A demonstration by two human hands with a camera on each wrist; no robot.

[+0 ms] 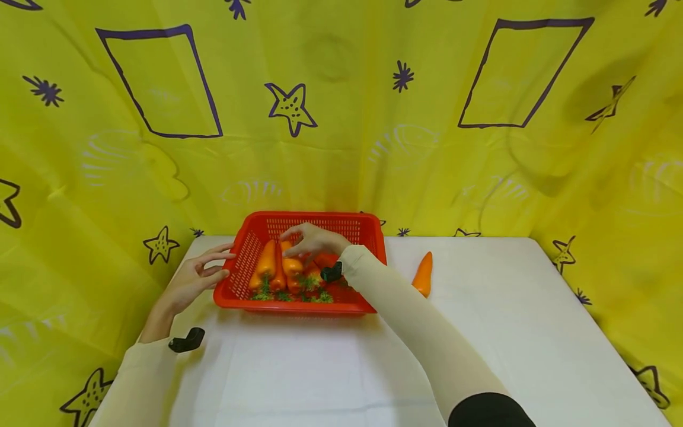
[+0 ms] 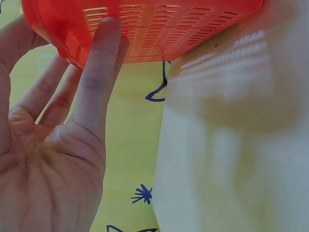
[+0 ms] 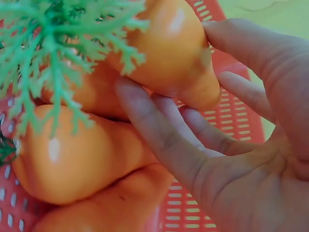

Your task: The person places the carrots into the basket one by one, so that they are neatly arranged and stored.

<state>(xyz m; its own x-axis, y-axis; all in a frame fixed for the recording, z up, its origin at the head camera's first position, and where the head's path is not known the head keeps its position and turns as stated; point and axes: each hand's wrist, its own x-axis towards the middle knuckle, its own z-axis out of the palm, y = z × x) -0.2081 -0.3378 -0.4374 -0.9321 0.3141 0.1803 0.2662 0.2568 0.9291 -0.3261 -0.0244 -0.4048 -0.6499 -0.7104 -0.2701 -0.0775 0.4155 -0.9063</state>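
In the red basket [image 1: 315,306], my right hand [image 1: 315,240] holds the narrow end of a toy carrot [image 3: 169,48], thumb on one side and fingers on the other. Its green leafy top [image 3: 53,38] points away from the palm. More carrots [image 3: 82,154] lie right below it, side by side. My left hand [image 1: 194,279] is at the basket's left end, fingers extended. Seen from the left wrist, a straight digit [image 2: 99,72] rests against the slotted outer wall [image 2: 159,29], and other fingers reach up beside the corner.
A single orange carrot [image 1: 423,274] lies on the white table [image 1: 507,332], right of the basket and beyond my right forearm. A yellow curtain [image 1: 341,160] with drawn stars and frames hangs behind the table and along both sides.
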